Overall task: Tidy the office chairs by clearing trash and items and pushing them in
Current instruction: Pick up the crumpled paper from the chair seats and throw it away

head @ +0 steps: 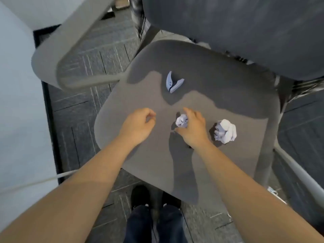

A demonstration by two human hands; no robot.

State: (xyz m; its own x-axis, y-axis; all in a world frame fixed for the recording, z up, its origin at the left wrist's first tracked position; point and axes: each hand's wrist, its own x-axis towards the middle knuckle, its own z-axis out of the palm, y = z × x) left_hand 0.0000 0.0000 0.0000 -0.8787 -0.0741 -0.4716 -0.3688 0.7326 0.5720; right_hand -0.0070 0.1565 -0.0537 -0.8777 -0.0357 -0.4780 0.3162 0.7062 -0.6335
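A grey office chair seat (219,95) fills the middle of the head view, with its dark backrest (245,32) at the top right. On the seat lie a small crumpled paper ball (181,121), a larger crumpled paper ball (225,131) to its right, and a pale blue clip-like item (172,83) further back. My right hand (192,127) curls around the small ball, fingers touching it. My left hand (138,125) hovers over the seat's left part, fingers loosely curled with nothing in them.
A grey armrest (57,58) juts out at the left above dark carpet tiles (105,50). A pale wall (17,102) and a white cable (35,181) run along the left. A metal bar (298,172) slants at the right. My shoes (140,195) stand below the seat.
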